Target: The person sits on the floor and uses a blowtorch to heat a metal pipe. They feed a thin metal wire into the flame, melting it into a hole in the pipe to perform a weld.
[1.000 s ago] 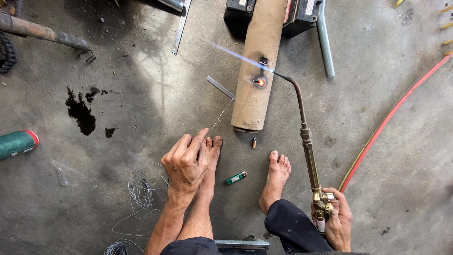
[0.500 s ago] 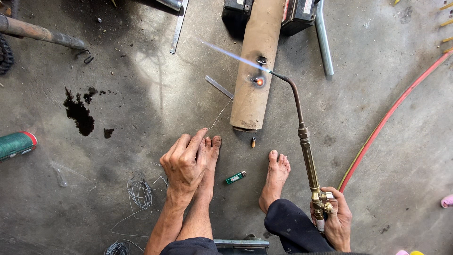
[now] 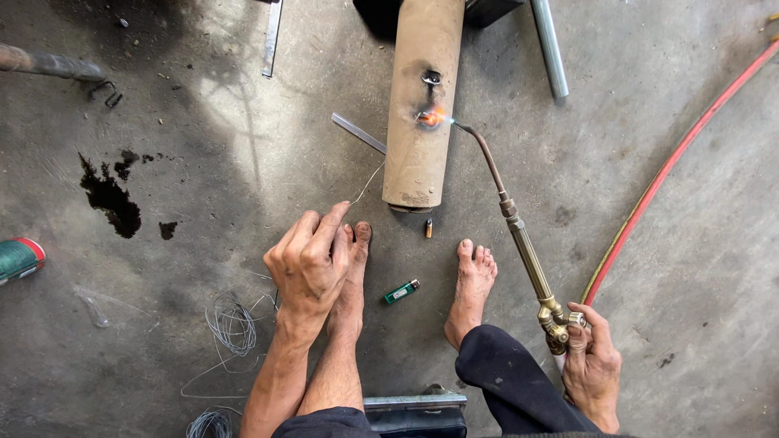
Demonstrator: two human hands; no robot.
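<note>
Two edges cut things short: the pipe runs out of view at the top, so I can't see its far end, and the dark boxes behind it are mostly cropped. Same for the can at the left edge, only its green body and red band showing, and the rusty bar at upper left. Below, my knees hide part of a metal piece between my legs; I can't make out what it is.

My right hand is closed around the brass valve end of the torch, whose thin bent neck reaches up to the pipe. Its flame meets the pipe's side at a glowing orange spot, ringed with soot, just under a small dark fitting. My left hand rests over my left foot, fingers curled, pinching a thin wire that points toward the pipe's near end; whether its tip touches I can't tell.

The pipe is tan, matt and round, lying on rough grey concrete floor stained with a black spill. A green lighter lies between my bare feet, and a tiny metal piece near the pipe's end is too small to name. A red hose curves off to the right, a loose wire coil lies beside my left arm, and a flat steel strip sits left of the pipe
</note>
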